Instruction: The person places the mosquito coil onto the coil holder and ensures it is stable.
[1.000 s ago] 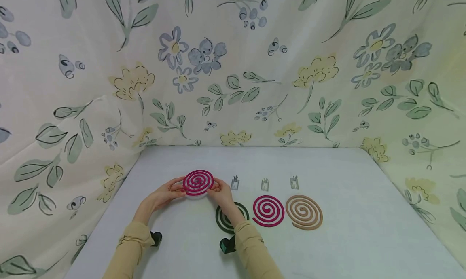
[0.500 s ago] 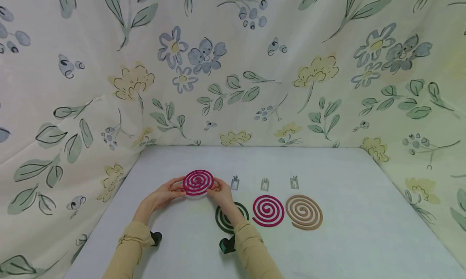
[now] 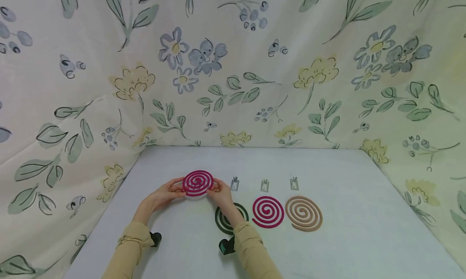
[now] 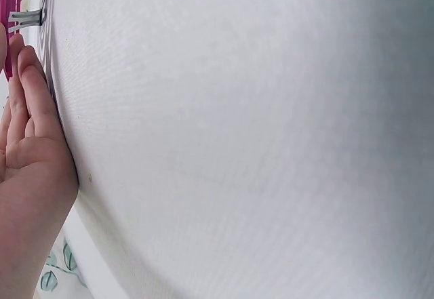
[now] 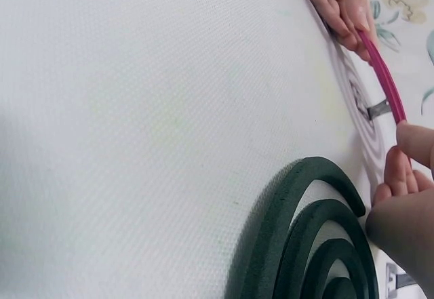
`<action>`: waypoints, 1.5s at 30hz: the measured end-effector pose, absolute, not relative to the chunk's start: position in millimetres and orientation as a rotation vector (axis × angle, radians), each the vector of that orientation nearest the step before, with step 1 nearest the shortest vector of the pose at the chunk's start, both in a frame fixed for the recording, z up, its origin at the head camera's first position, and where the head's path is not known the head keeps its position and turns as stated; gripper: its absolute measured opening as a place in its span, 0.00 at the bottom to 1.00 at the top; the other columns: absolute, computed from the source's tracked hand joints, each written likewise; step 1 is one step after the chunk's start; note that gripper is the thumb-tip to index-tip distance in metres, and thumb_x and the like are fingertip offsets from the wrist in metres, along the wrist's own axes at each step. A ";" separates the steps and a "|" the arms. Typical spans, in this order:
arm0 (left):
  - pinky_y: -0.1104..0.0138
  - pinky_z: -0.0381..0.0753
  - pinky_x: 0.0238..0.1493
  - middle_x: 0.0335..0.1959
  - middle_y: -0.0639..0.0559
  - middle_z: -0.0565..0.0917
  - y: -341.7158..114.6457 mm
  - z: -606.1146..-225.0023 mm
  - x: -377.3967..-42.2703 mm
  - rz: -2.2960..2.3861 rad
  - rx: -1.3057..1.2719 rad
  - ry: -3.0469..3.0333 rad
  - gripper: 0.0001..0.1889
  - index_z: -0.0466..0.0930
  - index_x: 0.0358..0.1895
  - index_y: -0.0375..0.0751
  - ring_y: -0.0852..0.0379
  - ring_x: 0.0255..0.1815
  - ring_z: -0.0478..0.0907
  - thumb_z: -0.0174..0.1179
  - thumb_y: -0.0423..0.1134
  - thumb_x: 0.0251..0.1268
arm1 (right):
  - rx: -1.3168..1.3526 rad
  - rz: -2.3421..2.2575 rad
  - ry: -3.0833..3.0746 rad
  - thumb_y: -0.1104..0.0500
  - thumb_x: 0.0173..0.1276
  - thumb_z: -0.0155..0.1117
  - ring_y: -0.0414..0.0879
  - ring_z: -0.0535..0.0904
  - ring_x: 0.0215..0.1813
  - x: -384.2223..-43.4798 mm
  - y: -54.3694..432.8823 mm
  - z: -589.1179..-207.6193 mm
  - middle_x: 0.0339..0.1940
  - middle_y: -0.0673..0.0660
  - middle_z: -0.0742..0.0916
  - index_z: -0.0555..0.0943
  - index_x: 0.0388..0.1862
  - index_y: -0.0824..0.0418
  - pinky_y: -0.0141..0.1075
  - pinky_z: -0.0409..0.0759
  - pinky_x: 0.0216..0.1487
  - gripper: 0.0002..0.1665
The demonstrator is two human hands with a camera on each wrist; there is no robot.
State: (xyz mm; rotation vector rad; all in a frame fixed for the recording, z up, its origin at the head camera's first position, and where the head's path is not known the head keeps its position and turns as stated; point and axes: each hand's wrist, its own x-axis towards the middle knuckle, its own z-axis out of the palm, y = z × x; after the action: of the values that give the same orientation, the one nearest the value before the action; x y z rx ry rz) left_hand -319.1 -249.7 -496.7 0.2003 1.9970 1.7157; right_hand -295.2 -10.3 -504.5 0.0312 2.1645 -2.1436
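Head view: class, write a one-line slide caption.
Both hands hold a pink coil above the white table.

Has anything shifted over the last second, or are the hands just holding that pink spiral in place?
Nothing has visibly changed. The left hand and right hand still hold the raised pink coil by its two edges, above the table. The dark green coil, the second pink coil, the tan coil and the three small metal stands lie where they were.
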 end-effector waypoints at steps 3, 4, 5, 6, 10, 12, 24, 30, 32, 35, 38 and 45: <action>0.75 0.74 0.53 0.50 0.56 0.81 -249.0 -495.7 -318.9 1.715 0.195 1.999 0.40 0.44 0.74 0.35 0.68 0.49 0.76 0.59 0.34 0.64 | 0.030 -2.141 2.165 0.72 0.59 0.64 0.38 0.69 0.30 -295.5 -10.3 -504.9 0.32 0.56 0.78 0.69 0.65 0.70 0.26 0.70 0.33 0.33; 0.75 0.74 0.53 0.51 0.55 0.81 -249.0 -495.4 -318.8 1.711 0.197 2.003 0.40 0.44 0.74 0.35 0.68 0.49 0.76 0.59 0.34 0.64 | 0.032 -2.138 2.166 0.72 0.59 0.64 0.38 0.69 0.30 -295.6 -10.3 -505.0 0.32 0.56 0.78 0.69 0.65 0.70 0.26 0.70 0.33 0.33; 0.75 0.74 0.53 0.51 0.54 0.81 -249.0 -495.1 -318.6 1.705 0.200 2.008 0.40 0.44 0.74 0.35 0.68 0.49 0.76 0.59 0.34 0.65 | 0.032 -2.136 2.167 0.72 0.59 0.63 0.39 0.69 0.30 -295.8 -10.4 -505.2 0.33 0.57 0.78 0.68 0.65 0.70 0.26 0.70 0.33 0.33; 0.75 0.74 0.54 0.52 0.54 0.81 -248.9 -494.8 -318.7 1.702 0.187 2.012 0.40 0.45 0.74 0.36 0.68 0.50 0.76 0.59 0.35 0.64 | 0.031 -2.136 2.167 0.72 0.60 0.63 0.39 0.68 0.30 -295.8 -10.6 -505.2 0.33 0.58 0.78 0.68 0.65 0.70 0.26 0.70 0.32 0.33; 0.73 0.74 0.55 0.54 0.51 0.80 -249.3 -494.4 -318.9 1.691 0.181 2.025 0.40 0.45 0.74 0.37 0.67 0.50 0.75 0.60 0.35 0.64 | 0.026 -2.130 2.167 0.73 0.60 0.62 0.41 0.67 0.30 -295.5 -10.8 -503.7 0.36 0.65 0.78 0.67 0.65 0.73 0.27 0.70 0.32 0.32; 0.73 0.74 0.55 0.54 0.51 0.80 -249.5 -494.7 -319.1 1.690 0.181 2.025 0.40 0.45 0.74 0.37 0.66 0.51 0.75 0.59 0.35 0.64 | 0.022 -2.134 2.165 0.73 0.60 0.62 0.40 0.67 0.30 -294.2 -10.5 -502.2 0.35 0.64 0.78 0.67 0.65 0.73 0.27 0.69 0.32 0.32; 0.74 0.74 0.54 0.54 0.52 0.79 -249.4 -495.8 -318.5 1.690 0.166 2.019 0.40 0.46 0.75 0.39 0.66 0.51 0.75 0.60 0.36 0.64 | 0.041 -2.129 2.166 0.71 0.60 0.63 0.39 0.68 0.30 -294.7 -10.5 -502.5 0.32 0.54 0.77 0.69 0.65 0.69 0.27 0.70 0.33 0.32; 0.73 0.74 0.54 0.54 0.51 0.79 -249.2 -495.6 -318.5 1.694 0.168 2.023 0.41 0.46 0.74 0.37 0.66 0.50 0.75 0.60 0.36 0.64 | 0.048 -2.123 2.169 0.71 0.60 0.63 0.38 0.68 0.30 -295.1 -10.5 -503.9 0.31 0.53 0.77 0.69 0.65 0.69 0.26 0.70 0.32 0.33; 0.72 0.74 0.56 0.55 0.50 0.79 -249.1 -495.7 -318.9 1.684 0.168 2.030 0.41 0.45 0.74 0.37 0.66 0.50 0.75 0.60 0.36 0.64 | 0.053 -2.120 2.172 0.71 0.60 0.64 0.38 0.68 0.30 -295.1 -10.4 -503.9 0.32 0.54 0.77 0.69 0.65 0.69 0.26 0.70 0.32 0.33; 0.71 0.74 0.57 0.56 0.50 0.78 -249.4 -496.0 -319.6 1.667 0.170 2.040 0.41 0.45 0.74 0.37 0.67 0.51 0.75 0.60 0.36 0.64 | 0.053 -2.118 2.176 0.71 0.59 0.64 0.38 0.68 0.30 -295.2 -10.4 -504.1 0.32 0.55 0.77 0.69 0.65 0.69 0.26 0.70 0.32 0.33; 0.70 0.74 0.57 0.55 0.50 0.79 -249.9 -496.8 -320.5 1.666 0.177 2.039 0.41 0.45 0.74 0.37 0.67 0.51 0.75 0.60 0.36 0.64 | 0.055 -2.123 2.172 0.71 0.59 0.64 0.38 0.68 0.30 -295.5 -10.4 -504.1 0.33 0.56 0.78 0.69 0.65 0.69 0.26 0.71 0.33 0.32; 0.70 0.74 0.58 0.54 0.52 0.80 -250.7 -497.8 -321.7 1.675 0.184 2.025 0.41 0.45 0.74 0.37 0.67 0.50 0.76 0.60 0.36 0.64 | 0.055 -2.123 2.167 0.71 0.59 0.64 0.39 0.69 0.30 -295.4 -10.2 -503.4 0.34 0.58 0.78 0.69 0.65 0.70 0.26 0.71 0.33 0.33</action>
State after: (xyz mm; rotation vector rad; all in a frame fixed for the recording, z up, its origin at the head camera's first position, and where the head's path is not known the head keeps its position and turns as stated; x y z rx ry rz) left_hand -321.7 -250.7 -497.8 0.1844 2.0250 1.6753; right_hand -295.4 -10.2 -503.4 0.0547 2.1668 -2.1229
